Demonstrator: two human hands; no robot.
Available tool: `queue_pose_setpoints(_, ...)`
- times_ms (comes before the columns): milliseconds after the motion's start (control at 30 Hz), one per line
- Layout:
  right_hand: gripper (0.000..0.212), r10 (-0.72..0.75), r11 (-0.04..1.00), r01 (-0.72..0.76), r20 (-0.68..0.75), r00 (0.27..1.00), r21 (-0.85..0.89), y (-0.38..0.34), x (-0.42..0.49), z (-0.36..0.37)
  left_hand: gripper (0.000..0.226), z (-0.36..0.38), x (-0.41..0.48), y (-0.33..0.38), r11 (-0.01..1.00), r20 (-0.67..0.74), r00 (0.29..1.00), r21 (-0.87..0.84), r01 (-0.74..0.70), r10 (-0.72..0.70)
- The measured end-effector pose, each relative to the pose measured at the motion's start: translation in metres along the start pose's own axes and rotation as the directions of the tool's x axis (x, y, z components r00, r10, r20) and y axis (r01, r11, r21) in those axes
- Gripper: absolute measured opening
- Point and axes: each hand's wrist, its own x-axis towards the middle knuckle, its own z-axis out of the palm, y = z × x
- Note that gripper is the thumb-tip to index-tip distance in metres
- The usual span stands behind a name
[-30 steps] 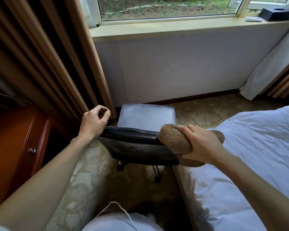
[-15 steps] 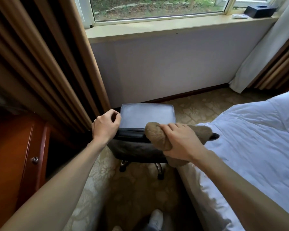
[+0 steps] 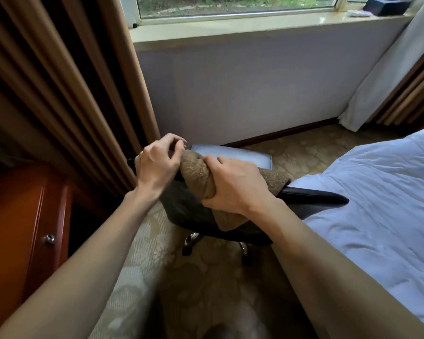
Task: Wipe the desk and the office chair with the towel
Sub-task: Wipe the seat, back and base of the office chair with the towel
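Right hand (image 3: 233, 184) around bunched towel (image 3: 194, 167)

1. A brown fleecy cloth towel (image 3: 196, 174) shows a rough, matt, nubbly pile.
2. The black leather-look office chair (image 3: 313, 196) has a smooth back with a soft gloss; its metal base (image 3: 191, 238) gleams like chrome.
3. A reddish-brown wooden cabinet (image 3: 15, 216) is polished smooth and carries a shiny metal knob (image 3: 49, 239).
4. The white cloth bed cover (image 3: 377, 204) is matt and creased; the beige patterned carpet (image 3: 137, 272) looks matt and textured.
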Motion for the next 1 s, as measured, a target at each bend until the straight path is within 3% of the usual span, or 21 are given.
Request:
queue_pose_setpoints(200, 0.075, -0.025, 1.0, 0.024, -0.043, 0.999, -0.019, 0.003, -0.008, 0.003, 0.043, 0.008, -0.013, -0.011, 0.995, -0.108, 0.989, -0.007, -0.099, 0.097)
queue_pose_setpoints(367, 0.069, -0.029, 0.998, 0.024, -0.066, 0.997, -0.066, 0.008, -0.008, -0.005, 0.033, 0.013, -0.007, -0.016, 0.979, -0.267, 0.954, -0.111, -0.171, 0.137)
queue_pose_setpoints(467, 0.066, -0.025, 0.997, 0.02, -0.064, 0.998, -0.081, 0.007, -0.01, -0.005, 0.038, 0.014, -0.01, -0.019, 0.961, -0.292, 0.94, -0.156, -0.228, 0.175)
queue_pose_setpoints(733, 0.065, -0.027, 0.982, -0.017, -0.227, 0.973, -0.186, 0.005, -0.03, 0.004, 0.04, 0.026, -0.02, -0.03, 0.955, -0.451, 0.86, -0.054, -0.291, 0.236)
queue_pose_setpoints(1000, 0.069, -0.092, 0.962, -0.03, -0.426, 0.9, -0.272, 0.032, -0.068, 0.008, 0.048, 0.036, -0.027, -0.023, 0.936, -0.564, 0.773, -0.002, -0.352, 0.289)
